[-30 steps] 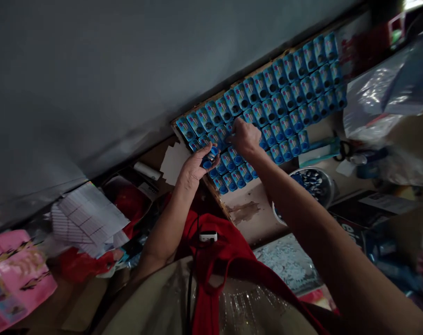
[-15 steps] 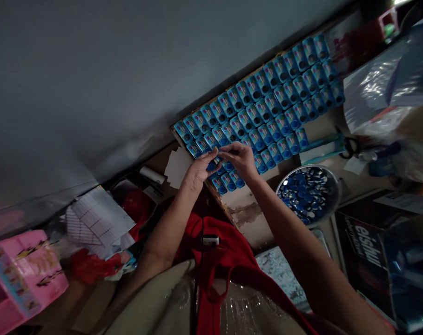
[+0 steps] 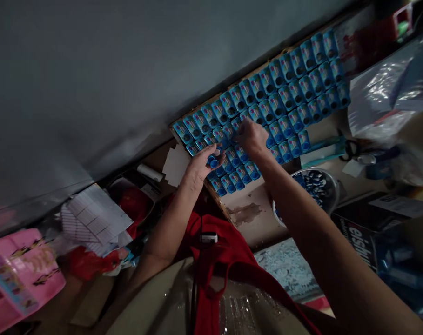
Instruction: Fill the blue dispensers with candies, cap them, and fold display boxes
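Note:
Rows of small blue packs (image 3: 256, 87) lie side by side on a board against the wall, each with a round spot at its lower end. Over the left part of the rows, my left hand (image 3: 204, 163) is cupped around small round pieces (image 3: 217, 151), with its thumb and fingers curved. To its right, my right hand (image 3: 252, 136) reaches down onto the middle rows with fingers pinched together; whatever they hold is hidden. A metal bowl (image 3: 333, 197) of blue and silver round pieces (image 3: 312, 182) stands partly behind my right forearm.
Scissors (image 3: 351, 150) and a teal-and-white packet (image 3: 323, 152) lie right of the packs. Clear plastic bags (image 3: 379, 83) and a black box (image 3: 358, 232) are at the right. Papers (image 3: 96, 216), a white roll (image 3: 150, 172) and a pink box (image 3: 26, 270) are at the left.
My right hand has left my left hand and moved up and right onto the packs. My left hand stays in nearly the same place, now more open, showing round pieces. The forearm now covers part of the bowl.

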`<action>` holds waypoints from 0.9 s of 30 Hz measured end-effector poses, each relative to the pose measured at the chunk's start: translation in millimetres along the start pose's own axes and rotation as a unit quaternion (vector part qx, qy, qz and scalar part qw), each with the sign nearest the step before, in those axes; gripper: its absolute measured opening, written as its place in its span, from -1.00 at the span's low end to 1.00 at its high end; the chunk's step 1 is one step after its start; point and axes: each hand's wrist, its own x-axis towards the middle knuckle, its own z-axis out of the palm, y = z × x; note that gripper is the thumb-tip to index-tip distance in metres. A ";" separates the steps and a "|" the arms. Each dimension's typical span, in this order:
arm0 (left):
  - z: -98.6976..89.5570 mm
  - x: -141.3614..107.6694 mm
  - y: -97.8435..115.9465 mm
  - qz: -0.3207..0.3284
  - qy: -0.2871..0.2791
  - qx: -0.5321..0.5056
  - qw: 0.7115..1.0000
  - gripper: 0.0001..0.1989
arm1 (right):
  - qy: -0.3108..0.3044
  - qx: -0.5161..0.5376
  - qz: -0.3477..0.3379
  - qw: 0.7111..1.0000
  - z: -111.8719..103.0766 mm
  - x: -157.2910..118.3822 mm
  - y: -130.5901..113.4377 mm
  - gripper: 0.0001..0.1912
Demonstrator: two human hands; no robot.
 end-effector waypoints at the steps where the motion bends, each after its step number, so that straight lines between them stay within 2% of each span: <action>1: -0.3 -1.1 1.3 0.002 -0.001 0.002 1.000 -0.94 | -0.005 -0.001 0.006 1.000 -1.5 3.1 -0.2 -0.78; 4: 0.7 -5.0 3.0 0.011 0.003 -0.008 1.000 -0.90 | -0.009 0.006 -0.015 1.000 -4.2 2.1 0.9 -0.82; 6: 1.2 -6.7 2.1 0.016 -0.003 -0.012 1.000 -0.89 | 0.007 0.031 -0.049 0.998 -2.6 -9.9 2.3 -0.88; 8: 0.8 -6.4 -0.1 0.019 -0.013 -0.003 1.000 -0.88 | 0.033 0.099 -0.072 0.992 1.8 -29.0 4.4 -0.94; 9: 0.4 -5.5 -1.6 0.020 -0.016 0.007 1.000 -0.87 | 0.040 0.153 -0.080 0.984 4.6 -39.6 5.8 -0.97; 11: 0.6 -2.6 -5.3 0.019 -0.010 0.032 0.999 -0.86 | 0.032 0.276 -0.094 0.956 10.2 -58.7 9.2 -0.85; 13: 3.2 0.5 -9.9 0.019 0.002 0.054 0.998 -0.86 | 0.011 0.352 -0.115 0.929 14.5 -71.5 13.3 -0.75; 14: 5.5 1.8 -12.5 0.019 0.003 0.065 0.998 -0.86 | 0.008 0.358 -0.123 0.926 16.0 -75.1 15.7 -0.75; 16: 11.3 3.6 -18.1 0.020 -0.007 0.093 0.995 -0.86 | 0.014 0.324 -0.127 0.937 16.9 -77.8 21.6 -0.80; 18: 17.4 4.9 -23.6 0.015 -0.023 0.127 0.991 -0.85 | 0.015 0.288 -0.106 0.952 15.2 -77.1 28.5 -0.81; 21: 24.4 6.9 -29.1 -0.004 -0.029 0.158 0.987 -0.83 | -0.005 0.296 -0.057 0.953 9.8 -72.2 37.5 -0.87; 24: 27.9 8.9 -28.1 -0.009 -0.026 0.135 0.990 -0.84 | 0.024 0.289 -0.032 0.957 5.8 -58.3 38.9 -0.91; 27: 28.7 9.1 -20.5 -0.002 -0.018 0.053 0.998 -0.93 | 0.082 0.205 -0.034 0.975 5.4 -36.8 32.1 -0.85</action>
